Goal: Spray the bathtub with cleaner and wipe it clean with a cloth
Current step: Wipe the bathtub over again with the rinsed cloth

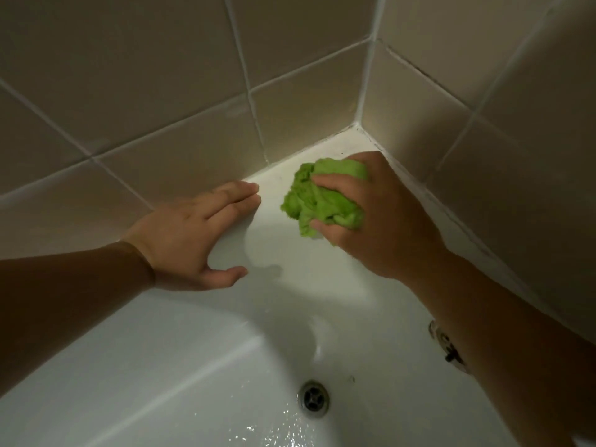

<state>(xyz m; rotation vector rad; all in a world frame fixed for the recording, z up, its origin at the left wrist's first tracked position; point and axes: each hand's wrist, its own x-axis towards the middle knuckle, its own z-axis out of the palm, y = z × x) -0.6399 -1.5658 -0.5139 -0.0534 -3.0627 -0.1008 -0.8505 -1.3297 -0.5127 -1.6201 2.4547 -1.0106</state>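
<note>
A bunched green cloth (317, 201) is being gripped by the right hand (380, 217) on the bathtub (290, 285) corner ledge, hemmed by tiled walls (161, 91). The left hand (190, 233) is being rested flat, fingers straight, on the rim nearby. Open basin is lying below toward the drain (312, 398).

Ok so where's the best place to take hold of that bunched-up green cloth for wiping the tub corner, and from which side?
Probably from above, around its bunched top, as the right hand does now: fingers curled over the crumpled green cloth, leaving the loose folds facing the white bathtub rim. Tiled walls close off the back and right, so approach from the open tub side.
</note>
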